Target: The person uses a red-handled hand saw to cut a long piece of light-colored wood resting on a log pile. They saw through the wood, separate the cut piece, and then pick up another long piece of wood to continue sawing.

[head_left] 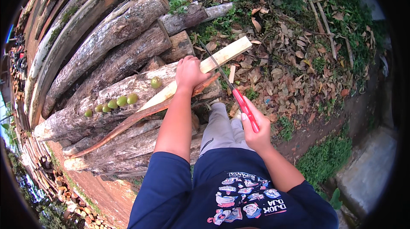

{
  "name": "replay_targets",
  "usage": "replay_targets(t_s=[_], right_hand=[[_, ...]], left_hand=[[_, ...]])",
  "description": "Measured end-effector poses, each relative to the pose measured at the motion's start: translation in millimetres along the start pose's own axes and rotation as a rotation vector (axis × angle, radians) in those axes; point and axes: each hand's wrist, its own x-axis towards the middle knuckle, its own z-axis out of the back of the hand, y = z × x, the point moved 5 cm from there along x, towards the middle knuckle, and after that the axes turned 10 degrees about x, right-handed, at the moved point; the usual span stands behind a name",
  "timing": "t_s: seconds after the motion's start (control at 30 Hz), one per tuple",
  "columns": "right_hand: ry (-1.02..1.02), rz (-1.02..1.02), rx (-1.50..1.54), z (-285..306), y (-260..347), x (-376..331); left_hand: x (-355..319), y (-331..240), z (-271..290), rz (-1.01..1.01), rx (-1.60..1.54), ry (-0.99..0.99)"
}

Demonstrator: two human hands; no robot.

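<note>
A pale, square-cut wooden bar (232, 51) lies slantwise over the end of a thick log (92, 97), its far end sticking out past the log. My left hand (191, 73) is closed around the bar and presses it down on the log. In my right hand (259, 131) is a hand saw (241, 103), held by its red handle. Its thin dark blade crosses the bar just right of my left hand, seeming to touch the wood. A long strip of wood with reddish bark (143, 114) runs alongside the bar, under my left forearm.
Several green round fruits (121, 101) sit in a row on the log, with a single green fruit (156, 82) nearer my left hand. More stacked logs (115, 28) fill the left. Dry leaves (277, 73) cover the ground at right, near a concrete slab (369, 171).
</note>
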Motion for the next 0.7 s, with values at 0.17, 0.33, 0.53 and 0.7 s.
replay_targets(t_s=[0.17, 0.33, 0.53, 0.7], right_hand=[[-0.027, 0.146, 0.166, -60, -40, 134], [0.021, -0.011, 0.056, -50, -33, 104], [-0.008, 0.034, 0.007, 3, -3, 6], [0.034, -0.001, 0.048, -39, -42, 89]], left_hand=[[6, -9, 2, -0.051, 0.011, -0.036], [3, -7, 8, -0.033, 0.002, -0.006], [-4, -6, 11, -0.032, -0.015, -0.059], [-2, -6, 8, -0.036, -0.003, -0.043]])
